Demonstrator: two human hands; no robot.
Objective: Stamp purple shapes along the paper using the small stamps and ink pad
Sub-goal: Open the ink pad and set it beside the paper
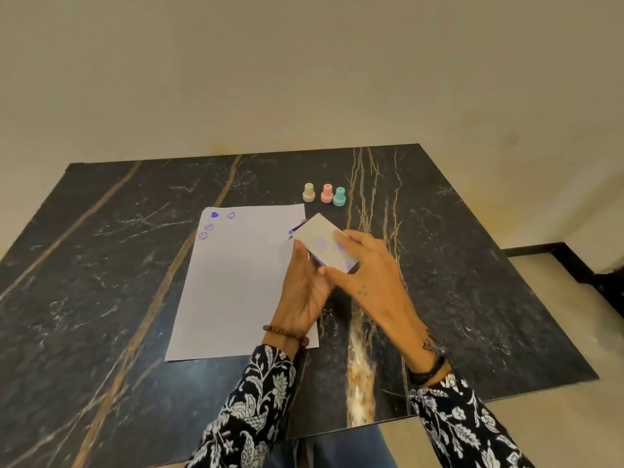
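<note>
Black marble bench [101,265] with gold veins, seen from the head camera. White paper [236,282] lies flat near centre. Its far left corner bears purple prints: one solid heart [214,215] and three smiley faces [231,215].

Both hands are clamped on the ink pad case [320,243], lifted and tilted over the paper's right edge. Left hand [304,288] grips it from below and the side. Right hand [364,268] holds the top, fingers [341,236] spread over the pale lid, which shows purple smudges. A dark purple edge shows at the far left corner of the case.

Three small stamps stand upright beyond the paper: cream stamp [308,192], pink stamp [327,193], teal stamp [339,196], the last two touching or nearly so.

Patterned sleeves; beaded bracelet [285,332] on left wrist.
</note>
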